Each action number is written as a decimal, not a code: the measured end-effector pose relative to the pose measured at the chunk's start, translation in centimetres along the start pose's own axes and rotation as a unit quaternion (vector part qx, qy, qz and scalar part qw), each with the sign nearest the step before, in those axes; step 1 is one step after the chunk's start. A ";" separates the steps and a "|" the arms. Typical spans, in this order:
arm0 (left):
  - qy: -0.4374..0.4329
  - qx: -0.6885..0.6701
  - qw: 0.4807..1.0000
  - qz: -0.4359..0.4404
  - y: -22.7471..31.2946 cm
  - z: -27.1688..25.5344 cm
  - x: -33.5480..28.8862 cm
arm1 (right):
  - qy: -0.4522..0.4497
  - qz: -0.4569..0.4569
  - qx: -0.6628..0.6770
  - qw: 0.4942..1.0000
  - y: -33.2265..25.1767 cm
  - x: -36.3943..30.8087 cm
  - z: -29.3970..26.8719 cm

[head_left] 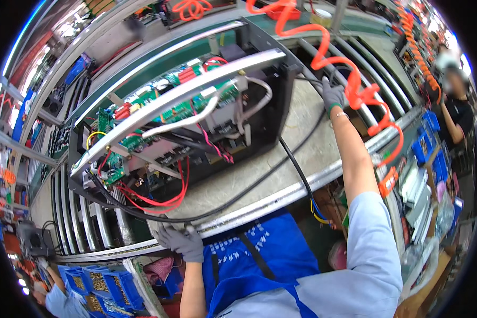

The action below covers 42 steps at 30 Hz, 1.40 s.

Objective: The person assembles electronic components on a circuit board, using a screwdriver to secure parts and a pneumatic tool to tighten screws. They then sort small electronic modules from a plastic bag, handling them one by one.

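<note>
An open machine chassis with a black frame (287,87) and silver rails (185,103) stands tilted on a metal work plate (307,140). Green circuit boards (196,106), red wires (177,193) and white tubing show inside it. A black cable (259,192) leaves the chassis at the lower left and loops along its near side up to the right. At the chassis's right side, my gloved right hand (333,96) is closed on this cable. My gloved left hand (181,241) rests at the plate's near edge, just below the cable, with fingers apart.
Roller conveyor sections (85,217) flank the plate. A coiled orange air hose (355,87) hangs down beside my right arm. A second black cable (299,167) drops over the front edge. Blue parts bins (114,289) stand lower left. Other people are at the far right and lower left.
</note>
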<state>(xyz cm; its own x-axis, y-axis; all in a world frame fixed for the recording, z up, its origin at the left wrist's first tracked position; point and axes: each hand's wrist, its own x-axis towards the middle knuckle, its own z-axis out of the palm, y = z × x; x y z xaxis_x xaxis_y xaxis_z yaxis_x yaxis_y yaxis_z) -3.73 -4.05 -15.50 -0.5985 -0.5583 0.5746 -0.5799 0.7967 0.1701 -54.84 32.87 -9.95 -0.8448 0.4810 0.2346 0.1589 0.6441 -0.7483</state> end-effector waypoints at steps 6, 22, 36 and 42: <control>-0.024 -0.032 0.999 0.013 1.3 -1.5 1.1 | -0.066 0.063 -0.135 0.987 -1.0 2.7 3.5; -0.030 -0.029 0.999 0.006 2.2 -1.3 2.0 | -0.077 0.009 -0.136 0.988 -9.1 -0.1 6.2; -0.031 0.001 0.999 0.032 1.3 -1.5 1.3 | 0.090 0.110 -0.243 0.960 -4.5 5.5 15.1; -0.055 -0.014 0.998 0.040 0.9 -1.2 1.3 | 0.058 0.146 -0.199 0.967 -2.5 9.6 14.9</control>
<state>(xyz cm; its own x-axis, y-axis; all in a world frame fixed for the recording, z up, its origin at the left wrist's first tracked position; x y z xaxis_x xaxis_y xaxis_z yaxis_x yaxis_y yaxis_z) -4.35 -3.82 -13.65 -0.7001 -0.5138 0.4959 -0.5129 0.8450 0.1514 -70.95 27.04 -15.07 -0.6747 0.7257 0.1350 0.5855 0.6375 -0.5008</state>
